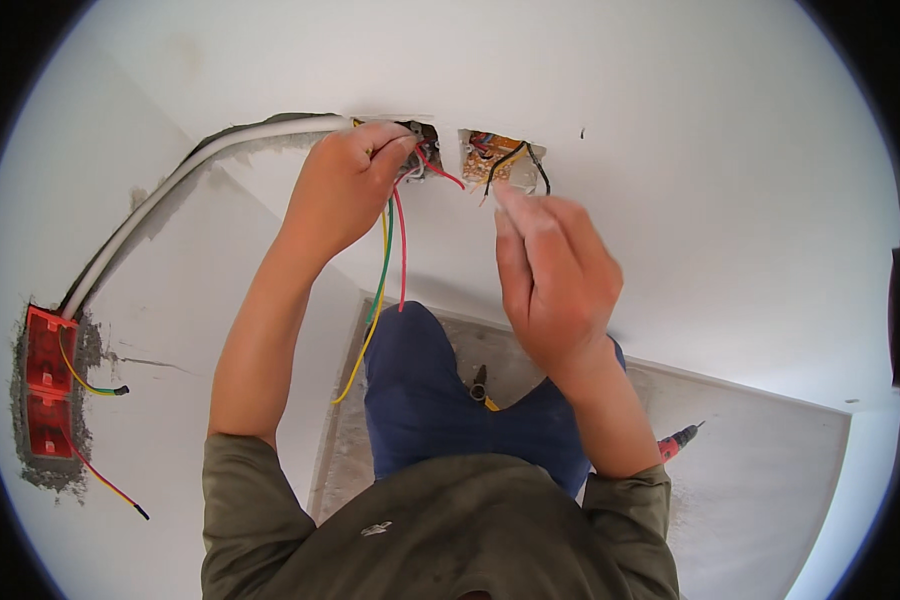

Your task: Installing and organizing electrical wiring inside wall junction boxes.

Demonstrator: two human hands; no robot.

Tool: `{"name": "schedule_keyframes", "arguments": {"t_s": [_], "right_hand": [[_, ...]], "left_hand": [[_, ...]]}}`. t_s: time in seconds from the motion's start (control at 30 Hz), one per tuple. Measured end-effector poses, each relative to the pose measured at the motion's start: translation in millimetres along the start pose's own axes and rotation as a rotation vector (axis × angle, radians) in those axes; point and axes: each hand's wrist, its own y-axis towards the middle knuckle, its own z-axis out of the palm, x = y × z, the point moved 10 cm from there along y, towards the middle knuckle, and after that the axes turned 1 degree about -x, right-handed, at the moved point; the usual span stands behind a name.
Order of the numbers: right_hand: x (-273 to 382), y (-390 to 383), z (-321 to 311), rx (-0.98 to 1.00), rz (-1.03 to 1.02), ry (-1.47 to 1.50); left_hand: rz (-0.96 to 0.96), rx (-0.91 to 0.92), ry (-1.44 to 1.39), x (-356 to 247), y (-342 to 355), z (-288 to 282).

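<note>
Bright, even daylight on the white wall point(670, 120), with only soft shadows. The right hand point(555, 275) is motion-blurred. Fisheye bending curves edges; black vignette rings the picture.

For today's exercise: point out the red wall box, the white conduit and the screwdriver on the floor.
Red wall box point(47, 380): head view, middle of its red face.
White conduit point(170, 185): head view, mid-length of the tube.
Screwdriver point(678, 440): head view, its red handle.

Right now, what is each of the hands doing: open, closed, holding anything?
Left hand: closed on the coloured wires hanging from the left wall opening.
Right hand: blurred, fingers pinched together; whether it holds anything cannot be told.
</note>
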Motion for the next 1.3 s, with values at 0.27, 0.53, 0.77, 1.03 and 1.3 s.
{"name": "schedule_keyframes", "arguments": {"t_s": [0.27, 0.53, 0.77, 1.03, 1.3], "right_hand": [[-29.9, 9.9, 78.7, 0.621, 0.239, -0.546], [-44.5, 9.0, 100.0, 0.741, 0.374, -0.711], [-54.9, 8.6, 98.9, 0.745, 0.455, -0.737], [-60.0, 7.7, 102.1, 0.739, 0.477, -0.703], [-57.3, 10.9, 92.4, 0.800, 0.434, -0.631]], "left_hand": [[0.097, 0.009, -0.069, 1.0, 1.2, -0.2], [0.170, 0.001, -0.130, 4.2, -1.6, 0.8], [0.126, 0.064, -0.217, 3.5, -7.6, -2.0], [-0.060, -0.005, -0.425, 10.9, -25.1, -22.4], [0.101, -0.244, -0.456, 31.2, -66.8, -50.7]]}}
